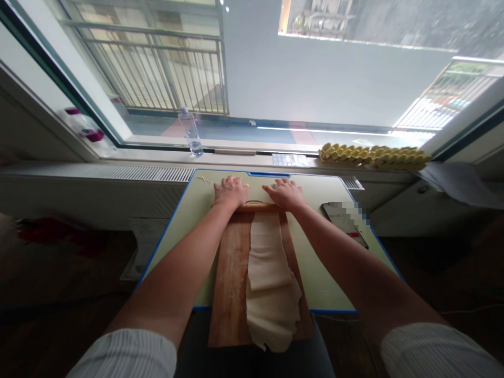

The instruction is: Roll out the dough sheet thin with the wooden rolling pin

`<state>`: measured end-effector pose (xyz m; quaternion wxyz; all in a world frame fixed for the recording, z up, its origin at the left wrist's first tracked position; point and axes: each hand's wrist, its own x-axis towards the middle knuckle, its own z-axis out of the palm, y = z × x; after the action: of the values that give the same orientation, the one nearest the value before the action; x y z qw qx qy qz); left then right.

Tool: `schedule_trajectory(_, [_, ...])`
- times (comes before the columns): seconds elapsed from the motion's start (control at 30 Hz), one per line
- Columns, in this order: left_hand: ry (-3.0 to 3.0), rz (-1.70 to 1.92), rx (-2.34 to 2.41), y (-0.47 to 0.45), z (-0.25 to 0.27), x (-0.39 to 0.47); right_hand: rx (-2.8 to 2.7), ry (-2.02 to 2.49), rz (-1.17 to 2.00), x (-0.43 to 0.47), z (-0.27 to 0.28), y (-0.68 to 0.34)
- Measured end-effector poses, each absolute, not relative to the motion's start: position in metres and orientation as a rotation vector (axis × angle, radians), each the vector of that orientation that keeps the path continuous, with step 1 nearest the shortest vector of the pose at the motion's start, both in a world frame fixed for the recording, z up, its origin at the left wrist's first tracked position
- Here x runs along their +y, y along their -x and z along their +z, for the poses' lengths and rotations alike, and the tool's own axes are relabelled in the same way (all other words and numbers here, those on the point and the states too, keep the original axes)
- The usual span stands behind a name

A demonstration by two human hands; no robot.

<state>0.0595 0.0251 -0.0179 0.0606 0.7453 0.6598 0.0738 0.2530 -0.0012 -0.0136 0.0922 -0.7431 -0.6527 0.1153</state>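
A light wooden rolling pin (258, 208) lies across the far end of a brown wooden board (232, 273). The heel of my left hand (230, 191) rests over its left end, fingers stretched forward past it. My right hand (285, 193) does likewise at the right end, thumb apart from the fingers. Neither hand wraps round the pin, whose ends are hidden under them. A long, thin sheet of pale dough (270, 268) runs from the pin down the board. Its near end is wrinkled, with ragged edges, and hangs to the board's near edge. A thin dark curved line shows just beyond the pin.
The board overhangs the near edge of a small blue-rimmed table (326, 283). On the table's right lies a phone (342, 223); thin scraps (203, 179) are at the far left corner. The windowsill bears a clear bottle (191, 134) and a yellow scalloped object (370, 156).
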Motion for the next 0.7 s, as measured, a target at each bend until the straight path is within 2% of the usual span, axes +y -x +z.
schedule_trajectory(0.7, [-2.244, 0.172, 1.917, -0.054, -0.019, 0.0, -1.915, 2.284, 0.358, -0.034, -0.011, -0.247])
